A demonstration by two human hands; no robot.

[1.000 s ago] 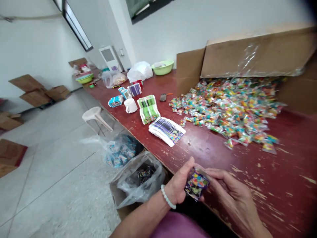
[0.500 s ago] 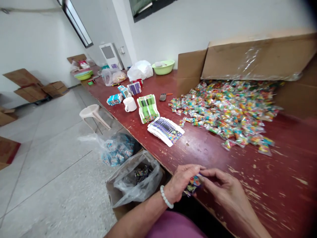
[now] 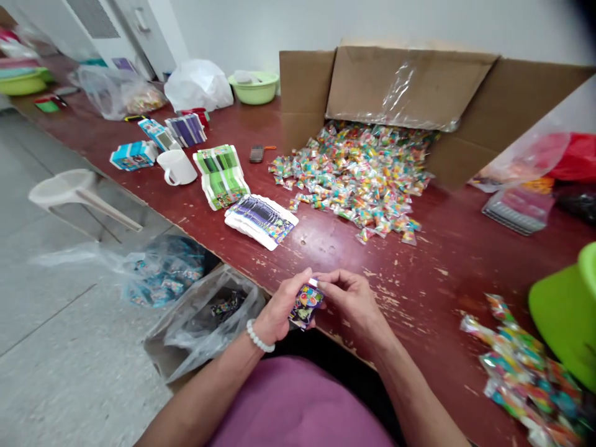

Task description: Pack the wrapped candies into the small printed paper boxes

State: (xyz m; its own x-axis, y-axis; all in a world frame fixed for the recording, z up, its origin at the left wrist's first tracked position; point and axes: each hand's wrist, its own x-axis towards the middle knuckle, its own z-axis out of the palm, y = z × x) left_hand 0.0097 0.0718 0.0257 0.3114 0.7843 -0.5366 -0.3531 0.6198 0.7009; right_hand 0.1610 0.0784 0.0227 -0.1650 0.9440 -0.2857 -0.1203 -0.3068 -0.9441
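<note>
The left hand [image 3: 279, 310] grips a small dark printed packet [image 3: 305, 305] from the side, while the right hand [image 3: 354, 298] pinches its top edge with thumb and forefinger. The packet hangs right over the worktop [image 3: 419, 248] edge, above the bag-lined box [image 3: 205, 316] on the floor. A loose pinch could drop it past the box, or spill whatever is inside.

Packet [image 3: 305, 304] dark purple, multicolour print; table [image 3: 447, 248] dark red, chipped; mug [image 3: 177, 167] white; basin [image 3: 254, 88] pale green.
</note>
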